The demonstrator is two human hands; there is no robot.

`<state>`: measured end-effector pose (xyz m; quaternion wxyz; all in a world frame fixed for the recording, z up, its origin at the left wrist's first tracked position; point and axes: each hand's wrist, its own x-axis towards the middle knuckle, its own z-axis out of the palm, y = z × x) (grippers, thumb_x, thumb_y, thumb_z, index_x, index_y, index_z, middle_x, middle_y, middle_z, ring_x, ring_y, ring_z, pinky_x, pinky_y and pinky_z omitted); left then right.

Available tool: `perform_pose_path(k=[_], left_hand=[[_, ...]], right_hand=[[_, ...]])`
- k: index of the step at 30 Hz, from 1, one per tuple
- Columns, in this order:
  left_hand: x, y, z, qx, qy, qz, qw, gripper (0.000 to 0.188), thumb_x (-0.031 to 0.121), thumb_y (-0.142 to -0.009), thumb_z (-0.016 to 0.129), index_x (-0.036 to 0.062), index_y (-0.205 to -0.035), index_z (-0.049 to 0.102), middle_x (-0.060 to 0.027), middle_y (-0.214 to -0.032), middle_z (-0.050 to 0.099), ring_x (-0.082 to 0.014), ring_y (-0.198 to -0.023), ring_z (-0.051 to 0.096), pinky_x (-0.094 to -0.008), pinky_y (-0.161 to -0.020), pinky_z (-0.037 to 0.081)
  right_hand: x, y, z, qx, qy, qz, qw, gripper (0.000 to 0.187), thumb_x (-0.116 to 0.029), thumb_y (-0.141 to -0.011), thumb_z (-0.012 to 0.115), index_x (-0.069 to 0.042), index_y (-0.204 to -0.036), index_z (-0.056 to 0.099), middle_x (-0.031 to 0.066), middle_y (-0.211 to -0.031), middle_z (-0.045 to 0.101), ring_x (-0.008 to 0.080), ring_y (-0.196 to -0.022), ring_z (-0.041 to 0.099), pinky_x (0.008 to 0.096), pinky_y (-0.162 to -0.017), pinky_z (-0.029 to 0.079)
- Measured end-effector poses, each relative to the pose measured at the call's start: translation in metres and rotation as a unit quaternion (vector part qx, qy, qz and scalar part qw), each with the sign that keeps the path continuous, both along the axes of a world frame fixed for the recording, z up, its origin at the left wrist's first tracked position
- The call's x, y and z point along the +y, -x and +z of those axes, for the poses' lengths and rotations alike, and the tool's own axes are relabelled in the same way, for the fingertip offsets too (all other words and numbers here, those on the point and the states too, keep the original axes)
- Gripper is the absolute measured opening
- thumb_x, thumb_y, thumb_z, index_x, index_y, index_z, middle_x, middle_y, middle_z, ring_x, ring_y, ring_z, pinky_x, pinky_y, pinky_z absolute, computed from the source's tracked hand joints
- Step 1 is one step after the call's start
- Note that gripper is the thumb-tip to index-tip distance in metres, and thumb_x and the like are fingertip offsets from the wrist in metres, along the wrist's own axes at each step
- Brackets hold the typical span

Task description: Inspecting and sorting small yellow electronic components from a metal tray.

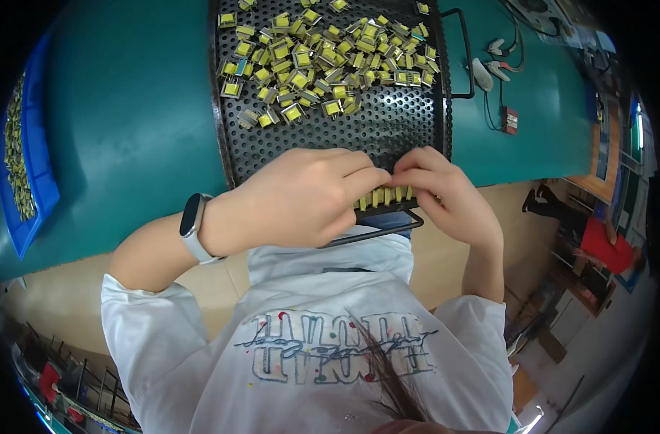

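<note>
At the near edge of the perforated black tray point(330, 137), your left hand point(294, 199) and right hand point(449, 195) pinch a row of small yellow components point(385, 195), your fingers hiding the row's left end.

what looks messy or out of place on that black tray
Nothing looks damaged. The small yellow parts lie in a loose jumble at the far end of the perforated black tray, while the row of parts between the left hand and right hand stands neatly lined up.
</note>
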<state>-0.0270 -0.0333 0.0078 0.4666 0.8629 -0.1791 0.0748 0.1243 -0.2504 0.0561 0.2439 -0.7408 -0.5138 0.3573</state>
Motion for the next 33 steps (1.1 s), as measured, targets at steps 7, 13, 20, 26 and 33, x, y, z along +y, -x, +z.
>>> perform_pose_path(k=[7, 13, 20, 26, 33], left_hand=[[-0.005, 0.002, -0.001, 0.154, 0.179, -0.086, 0.968, 0.065, -0.001, -0.081, 0.049, -0.0001, -0.146, 0.047, -0.0226, -0.136, 0.058, -0.0399, -0.127, 0.055, -0.0475, -0.110, 0.043], [0.001, 0.001, -0.002, 0.196, 0.204, -0.128, 0.950, 0.065, 0.003, -0.084, 0.049, -0.0014, -0.149, 0.044, -0.0233, -0.137, 0.058, -0.0406, -0.126, 0.057, -0.0463, -0.110, 0.044], [0.022, -0.007, 0.017, 0.213, 0.168, -0.044, 0.961, 0.032, 0.014, -0.095, 0.056, -0.0012, -0.122, 0.065, -0.0207, -0.106, 0.071, -0.0371, -0.098, 0.070, -0.0434, -0.085, 0.056], [0.026, -0.006, 0.023, 0.210, -0.116, 0.033, 0.970, 0.021, 0.015, -0.095, 0.058, 0.0017, -0.080, 0.063, -0.0166, -0.072, 0.065, -0.0393, -0.067, 0.064, -0.0495, -0.061, 0.050], [0.022, -0.003, 0.016, 0.217, -0.043, -0.001, 0.975, 0.028, 0.019, -0.097, 0.058, 0.0013, -0.076, 0.065, -0.0205, -0.066, 0.065, -0.0410, -0.065, 0.066, -0.0504, -0.063, 0.054]], right_hand=[[-0.010, 0.003, 0.002, 0.043, -0.015, -0.056, 0.997, 0.040, 0.017, -0.077, 0.050, 0.002, -0.107, 0.071, 0.0121, -0.108, 0.062, 0.0269, -0.101, 0.062, 0.0337, -0.083, 0.050], [-0.020, 0.004, -0.005, 0.013, -0.043, -0.044, 0.998, 0.040, 0.018, -0.080, 0.049, 0.001, -0.109, 0.071, 0.0122, -0.109, 0.064, 0.0246, -0.096, 0.063, 0.0310, -0.078, 0.049], [-0.013, 0.003, 0.008, 0.025, -0.021, -0.099, 0.995, 0.046, 0.018, -0.083, 0.047, -0.001, -0.117, 0.072, 0.0117, -0.109, 0.066, 0.0229, -0.093, 0.064, 0.0288, -0.075, 0.048], [0.013, 0.016, 0.002, 0.049, -0.049, -0.044, 0.997, 0.042, 0.015, -0.084, 0.053, -0.002, -0.118, 0.071, 0.0134, -0.110, 0.066, 0.0254, -0.095, 0.064, 0.0327, -0.077, 0.050], [0.036, 0.026, -0.002, 0.061, -0.049, 0.072, 0.994, 0.033, 0.008, -0.085, 0.062, 0.001, -0.117, 0.067, 0.0148, -0.112, 0.067, 0.0347, -0.103, 0.063, 0.0420, -0.088, 0.052]])
